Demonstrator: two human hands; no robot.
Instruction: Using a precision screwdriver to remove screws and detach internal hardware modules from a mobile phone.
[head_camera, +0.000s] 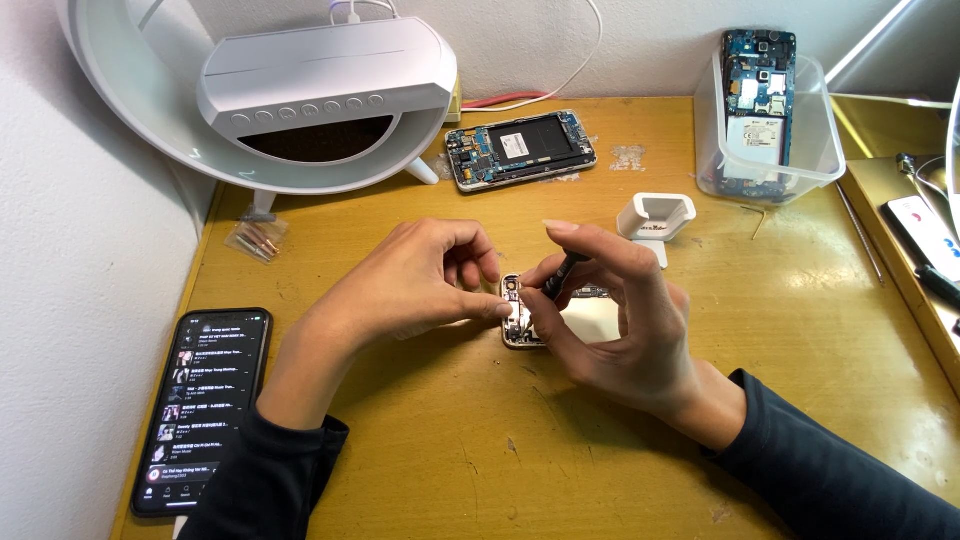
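Nearest the person, two dark sleeves reach in over the yellow-brown tabletop (420, 440). To the near left of the opened phone being worked on lies a black smartphone (203, 410) with its screen lit, face up at the tabletop's left edge.

The opened phone (545, 322) lies flat in the middle of the tabletop, its back off and its inner parts showing; both hands cover much of it. The left hand (415, 285) comes in from the left of the opened phone, its fingers (490, 308) curled and pinched down on the phone's left end, touching it. The right hand (620, 320) sits over the opened phone's right part, its fingers closed around a thin dark tool (558, 275) whose tip points down at the phone's upper left corner.

Just beyond the opened phone, to its right, stands a small white stand (655, 218). Beyond and to its left lies a little clear bag of small copper-coloured parts (257, 239). Farther back, straight beyond the opened phone, a second stripped phone (521, 149) lies flat. Far right of the opened phone, a clear plastic tub (805, 150) holds a blue circuit-board phone body (757, 95) standing on end. Far left, against the wall, sits a large white round lamp-like device (300, 90) with a row of buttons.
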